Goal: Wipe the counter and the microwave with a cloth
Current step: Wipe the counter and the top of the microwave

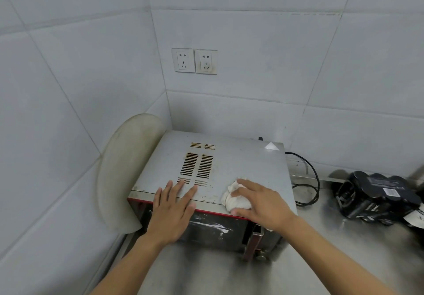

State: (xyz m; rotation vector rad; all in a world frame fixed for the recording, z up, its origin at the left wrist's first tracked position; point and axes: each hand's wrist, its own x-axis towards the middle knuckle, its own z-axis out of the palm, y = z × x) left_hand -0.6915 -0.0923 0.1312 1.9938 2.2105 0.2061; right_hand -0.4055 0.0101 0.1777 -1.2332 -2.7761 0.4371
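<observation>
A grey microwave (241,164) with rusty vent slots on its top and a red-trimmed front stands in the corner of a steel counter (332,260). My left hand (172,210) lies flat on the front left of the top, fingers straight and reaching the vents. My right hand (259,205) presses a crumpled white cloth (234,197) onto the front right of the top, fingers spread over it.
A round pale board (121,171) leans against the tiled wall left of the microwave. A black cable (309,180) loops on the counter to the right, beside black battery packs (376,196). Two wall sockets (195,60) sit above.
</observation>
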